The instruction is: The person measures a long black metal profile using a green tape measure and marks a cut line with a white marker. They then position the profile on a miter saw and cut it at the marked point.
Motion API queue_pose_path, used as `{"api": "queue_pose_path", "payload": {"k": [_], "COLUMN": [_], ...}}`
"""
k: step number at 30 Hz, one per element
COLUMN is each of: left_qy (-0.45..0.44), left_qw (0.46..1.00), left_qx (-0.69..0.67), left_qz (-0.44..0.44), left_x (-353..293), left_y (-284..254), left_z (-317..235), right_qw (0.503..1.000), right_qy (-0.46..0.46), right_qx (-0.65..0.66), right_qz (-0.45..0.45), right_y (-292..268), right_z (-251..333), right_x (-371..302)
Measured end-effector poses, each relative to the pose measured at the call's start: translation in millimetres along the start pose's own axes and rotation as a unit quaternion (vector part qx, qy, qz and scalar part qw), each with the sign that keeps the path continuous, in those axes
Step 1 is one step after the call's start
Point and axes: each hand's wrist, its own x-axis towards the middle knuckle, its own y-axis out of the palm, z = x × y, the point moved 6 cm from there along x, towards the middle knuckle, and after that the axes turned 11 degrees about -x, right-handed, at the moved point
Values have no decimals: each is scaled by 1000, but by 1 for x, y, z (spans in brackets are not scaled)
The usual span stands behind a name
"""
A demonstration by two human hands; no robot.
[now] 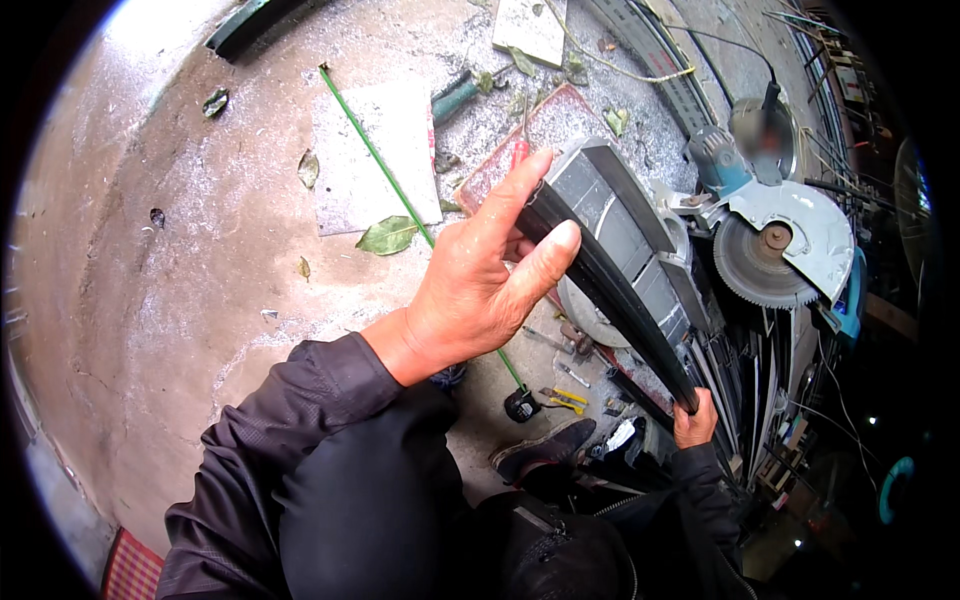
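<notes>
A long black metal profile (625, 300) slants across the middle, over the grey base (600, 215) of a mitre saw. Around its upper end is my left hand (470, 280), thumb on the near side and index finger along the far side; its other fingers are partly hidden. My right hand (697, 420) is closed round the lower end. Left of the saw, a tape measure (521, 405) lies on the floor with its green blade (385, 170) pulled far out, passing behind my left hand. The toothed saw blade (765, 255) and its white guard (810, 225) stand to the right.
Yellow-handled pliers (565, 400) and a hammer (578, 340) lie near my shoe (540, 450). A pale square board (375, 150), leaves (387, 236) and metal shavings cover parts of the floor. Many long profiles (740, 390) are bundled at the right.
</notes>
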Motion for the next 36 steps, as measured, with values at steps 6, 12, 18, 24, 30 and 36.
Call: {"api": "queue_pose_path", "payload": {"k": [6, 12, 18, 24, 30, 36], "left_qy": [6, 1, -2, -19, 7, -14], "left_qw": [1000, 1000, 1000, 1000, 1000, 1000], "left_qx": [-6, -5, 4, -6, 7, -10], "left_qz": [7, 5, 5, 6, 6, -2], "left_x": [1, 0, 0, 1, 1, 1], "left_y": [1, 1, 0, 3, 2, 3], "left_z": [-1, -1, -1, -4, -2, -2], "right_qw": [1000, 1000, 1000, 1000, 1000, 1000], "right_qy": [6, -3, 2, 10, 4, -7], "right_qx": [1, -7, -3, -2, -7, -14], "right_qz": [9, 5, 5, 13, 13, 4], "right_y": [0, 0, -1, 1, 3, 3], "right_z": [-3, 0, 1, -5, -10, -12], "right_x": [-1, -1, 0, -3, -4, -5]}}
